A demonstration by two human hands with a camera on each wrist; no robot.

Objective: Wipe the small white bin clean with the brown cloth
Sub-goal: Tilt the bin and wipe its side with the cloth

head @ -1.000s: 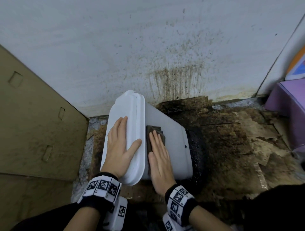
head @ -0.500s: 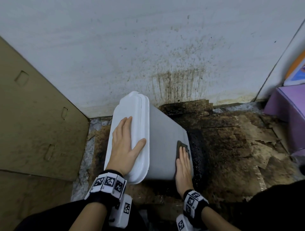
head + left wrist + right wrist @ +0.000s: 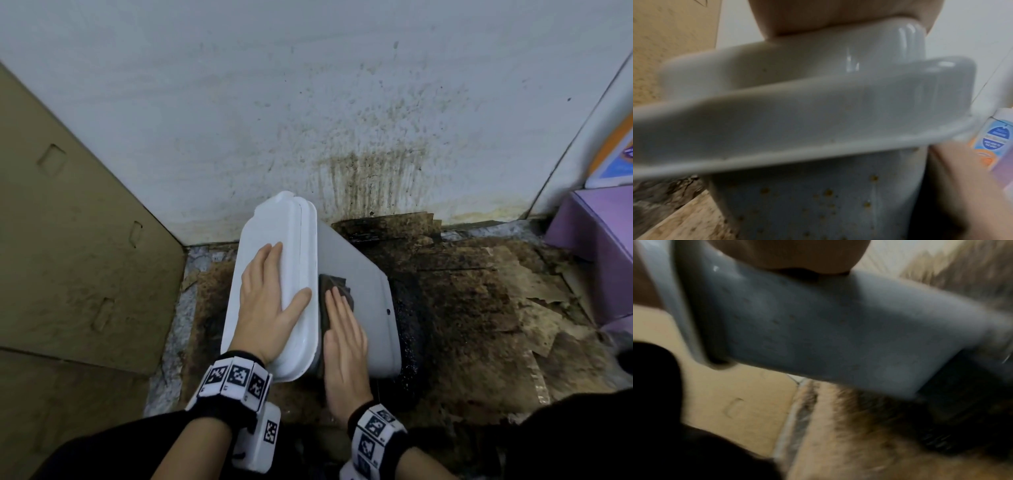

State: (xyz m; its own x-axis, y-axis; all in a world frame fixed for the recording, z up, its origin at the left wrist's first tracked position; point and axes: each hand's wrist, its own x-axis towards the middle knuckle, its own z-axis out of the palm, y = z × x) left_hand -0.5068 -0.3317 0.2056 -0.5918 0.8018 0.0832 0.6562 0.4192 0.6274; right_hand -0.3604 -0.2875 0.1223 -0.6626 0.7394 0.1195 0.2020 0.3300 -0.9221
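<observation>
Back up beside the lid now, the right hand (image 3: 344, 346) has carried the brown cloth (image 3: 334, 286) from the bin's far lower edge, where it was half a second ago, to the near part of the side wall.

From the head camera, the small white bin (image 3: 363, 291) lies tipped on its side on stained, peeling cardboard (image 3: 479, 301), its lid end close to the spattered wall (image 3: 308, 102). The right hand lies flat on the bin's upturned side, fingers straight and pressed together, pinning the cloth beneath them; only the cloth's far edge and a strip along the lid (image 3: 274, 260) show, the rest is hidden under the palm. The left hand (image 3: 267, 308) rests flat on the lid, fingers together, thumb spread out toward the lid's rim. A tan cardboard panel (image 3: 68, 257) stands left of the bin; a purple box (image 3: 596, 253) right of it is cut off by the frame.

From the left wrist, the picture is blurred: the palm (image 3: 818, 14) sits on the lid (image 3: 797, 113), the fingers are out of view, and orange-brown specks dot the bin wall (image 3: 818, 203) below the rim.

From the right wrist, motion blur smears everything; the heel of the hand (image 3: 797, 254) presses on the grey-looking bin side (image 3: 828, 337), the cloth cannot be made out, and the finger positions cannot be told.
</observation>
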